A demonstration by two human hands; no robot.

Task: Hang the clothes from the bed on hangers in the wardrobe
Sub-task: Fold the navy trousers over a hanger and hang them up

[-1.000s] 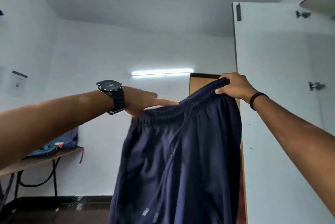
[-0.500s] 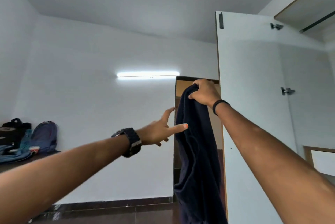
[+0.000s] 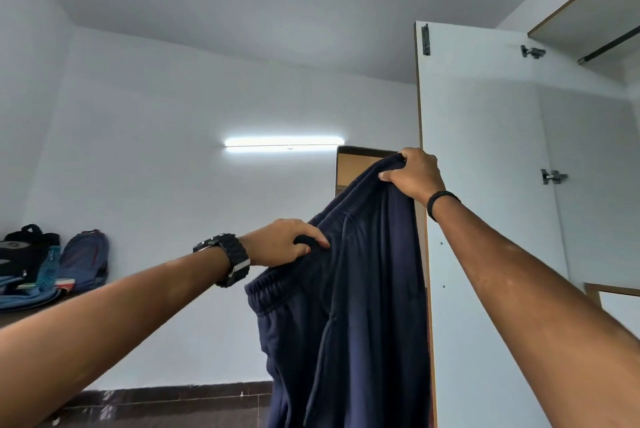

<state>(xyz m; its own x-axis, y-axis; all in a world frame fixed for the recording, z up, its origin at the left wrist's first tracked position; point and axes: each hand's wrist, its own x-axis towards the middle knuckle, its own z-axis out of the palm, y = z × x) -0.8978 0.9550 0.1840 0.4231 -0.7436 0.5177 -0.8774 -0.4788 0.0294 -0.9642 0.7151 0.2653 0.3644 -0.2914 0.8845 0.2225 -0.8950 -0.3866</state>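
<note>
Navy blue track pants (image 3: pixel 349 316) with an elastic waistband hang in the air in front of me. My right hand (image 3: pixel 414 173) grips the upper end of the waistband, held high beside the edge of the open wardrobe door (image 3: pixel 481 185). My left hand (image 3: pixel 285 242), with a black watch on the wrist, pinches the waistband lower down and to the left. The legs of the pants drop out of the bottom of the view. A dark hanging rail (image 3: pixel 607 48) shows inside the wardrobe at the upper right. No hanger and no bed are in view.
The white wardrobe door stands open with metal hinges (image 3: pixel 553 177) on its inner face. Behind the pants is a brown doorway (image 3: pixel 356 164) under a lit tube light (image 3: pixel 284 142). Backpacks (image 3: pixel 85 259) and bags lie on a table at the far left.
Half a second ago my left hand was open and off the bunched pants; now it pinches the waistband and has pulled it out to the left, spreading the pants.
</note>
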